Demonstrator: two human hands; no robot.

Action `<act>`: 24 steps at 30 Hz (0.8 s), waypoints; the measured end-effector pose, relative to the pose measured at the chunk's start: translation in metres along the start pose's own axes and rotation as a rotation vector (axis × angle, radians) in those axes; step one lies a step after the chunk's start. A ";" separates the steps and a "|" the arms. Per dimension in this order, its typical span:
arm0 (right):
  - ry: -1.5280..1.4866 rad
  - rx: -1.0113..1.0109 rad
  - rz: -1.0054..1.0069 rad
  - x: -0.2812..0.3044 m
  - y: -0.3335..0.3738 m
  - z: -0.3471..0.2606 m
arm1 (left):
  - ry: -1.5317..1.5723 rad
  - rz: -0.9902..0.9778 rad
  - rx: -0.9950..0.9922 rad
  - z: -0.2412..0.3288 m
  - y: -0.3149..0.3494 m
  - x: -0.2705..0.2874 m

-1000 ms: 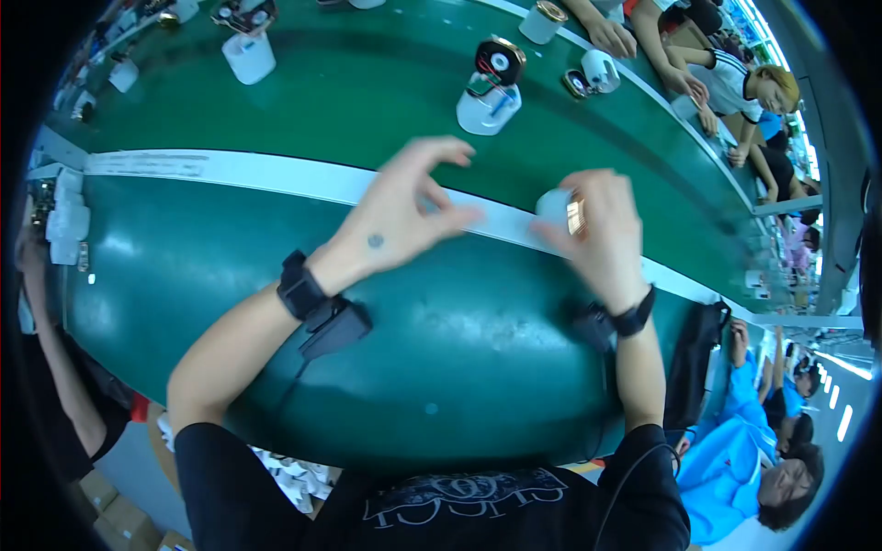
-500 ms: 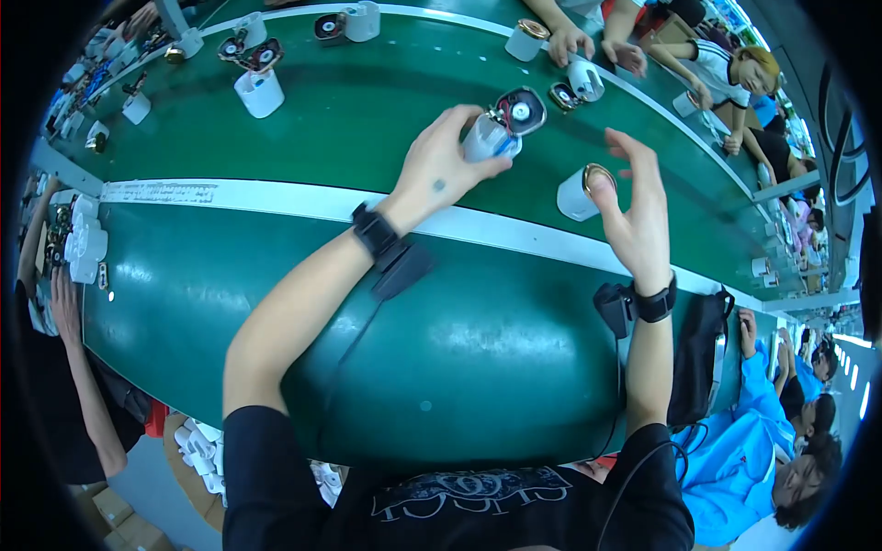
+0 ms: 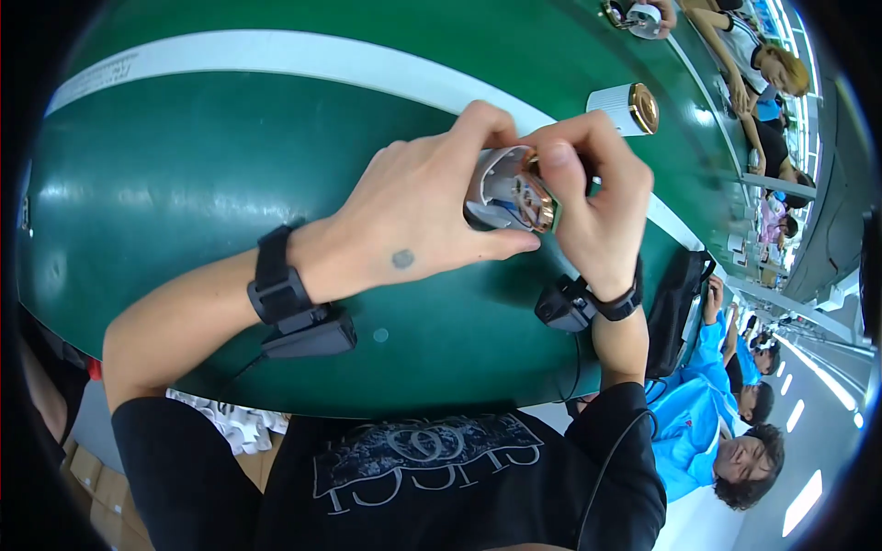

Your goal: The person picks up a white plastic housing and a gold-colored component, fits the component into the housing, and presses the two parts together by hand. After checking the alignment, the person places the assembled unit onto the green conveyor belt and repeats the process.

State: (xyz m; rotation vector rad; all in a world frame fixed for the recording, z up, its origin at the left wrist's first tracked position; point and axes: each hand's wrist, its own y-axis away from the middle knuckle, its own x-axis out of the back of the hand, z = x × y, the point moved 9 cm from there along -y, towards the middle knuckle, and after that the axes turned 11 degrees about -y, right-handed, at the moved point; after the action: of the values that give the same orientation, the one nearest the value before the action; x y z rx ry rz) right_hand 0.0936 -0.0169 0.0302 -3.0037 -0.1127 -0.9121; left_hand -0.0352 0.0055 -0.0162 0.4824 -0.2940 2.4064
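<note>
Over the near side of the white strip, my left hand (image 3: 413, 188) is wrapped round a white cylindrical housing (image 3: 496, 184), its open end tilted toward the right. Inside the opening, small electronic parts with blue and dark wires (image 3: 519, 204) and a gold-coloured edge show. My right hand (image 3: 602, 197) is closed against that opening, thumb and fingers bent in at the gold-edged part. What exactly its fingertips grip is hidden. Just beyond my right hand, another white cylinder with a gold-rimmed end (image 3: 617, 108) lies on its side on the green belt.
A white strip (image 3: 322, 50) divides the near green tabletop (image 3: 184, 165) from the far green belt. A black pouch (image 3: 675, 303) lies at the right edge. A co-worker's hand holds a white housing (image 3: 643, 20) at far right. White parts (image 3: 243, 427) lie below the table edge.
My left hand has brought the housing nearer, off the far belt. My right hand has left the area by the gold-rimmed cylinder and closed at the housing's opening. The view has shifted.
</note>
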 end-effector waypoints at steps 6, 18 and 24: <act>-0.148 0.242 0.222 0.025 0.012 -0.023 | 0.225 -0.206 -0.114 -0.002 0.005 -0.008; -0.391 0.302 0.017 -0.007 0.010 -0.027 | 0.176 -0.419 0.056 -0.011 0.007 -0.015; -0.342 0.297 -0.089 -0.019 0.016 -0.026 | 0.424 -0.659 0.201 -0.009 0.021 -0.018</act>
State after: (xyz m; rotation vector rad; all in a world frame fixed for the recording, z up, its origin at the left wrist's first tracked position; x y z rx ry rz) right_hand 0.0645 -0.0348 0.0421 -2.8555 -0.3504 -0.3362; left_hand -0.0388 -0.0178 -0.0331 0.1113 0.2628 1.8274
